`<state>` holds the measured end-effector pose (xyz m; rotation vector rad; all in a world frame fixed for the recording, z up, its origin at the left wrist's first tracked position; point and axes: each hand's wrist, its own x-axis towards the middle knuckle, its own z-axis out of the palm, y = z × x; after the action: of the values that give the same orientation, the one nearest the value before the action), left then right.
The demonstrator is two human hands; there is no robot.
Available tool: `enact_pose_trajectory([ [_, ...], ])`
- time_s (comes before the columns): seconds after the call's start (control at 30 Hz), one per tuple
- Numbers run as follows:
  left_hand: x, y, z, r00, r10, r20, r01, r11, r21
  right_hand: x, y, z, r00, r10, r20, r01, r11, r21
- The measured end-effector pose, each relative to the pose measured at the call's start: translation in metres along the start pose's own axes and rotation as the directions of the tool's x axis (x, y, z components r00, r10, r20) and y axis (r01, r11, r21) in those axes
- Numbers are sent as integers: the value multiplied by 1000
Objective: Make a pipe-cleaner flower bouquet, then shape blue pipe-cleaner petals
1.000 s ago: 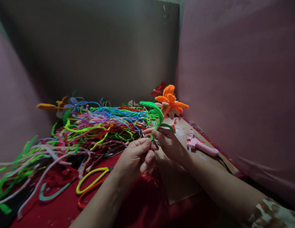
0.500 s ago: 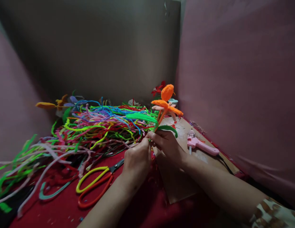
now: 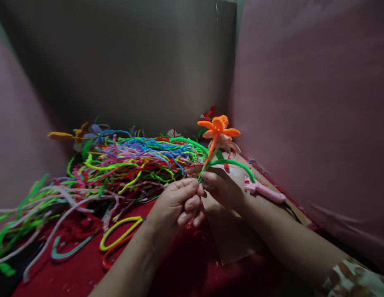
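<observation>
An orange pipe-cleaner flower (image 3: pixel 219 128) with paler petals beneath stands upright above my hands. Its green stem and long green leaves (image 3: pixel 230 162) spread out to both sides. My left hand (image 3: pixel 179 202) pinches the lower stem between thumb and forefinger, the other fingers curled. Just above and to the right, my right hand (image 3: pixel 221 185) closes on the stem too, its thumb against the green. The stem's lower end is hidden by my fingers. Behind my left wrist lie scissors (image 3: pixel 122 233) with one yellow and one red handle loop, the blades covered.
A large heap of coloured pipe cleaners (image 3: pixel 142 156) covers the left and back of the red cloth (image 3: pixel 192 268). At right, a pink glue gun (image 3: pixel 267 192) lies on a brown board (image 3: pixel 229 239). Finished-looking flowers (image 3: pixel 95 134) stand at back left, with a red one (image 3: pixel 208 112) behind mine.
The flower has been turned, so its petals and leaves face differently and its head sits slightly lower. My left hand has rolled over, showing its curled fingers, and its forearm covers more of the scissors.
</observation>
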<state>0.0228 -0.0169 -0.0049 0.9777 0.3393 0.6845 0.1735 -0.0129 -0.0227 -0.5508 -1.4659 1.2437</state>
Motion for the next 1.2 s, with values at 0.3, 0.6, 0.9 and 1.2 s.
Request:
enact_pose_trajectory([
  [0.3, 2, -8, -2, 962, 193, -190, -61, 837, 544, 3, 1, 4, 981, 23, -195, -27, 999, -18],
  [0.6, 4, -6, 1, 922, 294, -252, -36, 713, 701, 4, -5, 8, 986, -4, -164, -34, 973, -228],
  [0.9, -7, 5, 6, 995, 85, 53, -72, 977, -198, 1, -16, -3, 996, -86, -4, 76, 902, -425],
  [1.2, -10, 1, 7, 966, 117, 232, -32, 940, -341, -8, -18, -8, 994, -60, 86, 93, 884, -458],
])
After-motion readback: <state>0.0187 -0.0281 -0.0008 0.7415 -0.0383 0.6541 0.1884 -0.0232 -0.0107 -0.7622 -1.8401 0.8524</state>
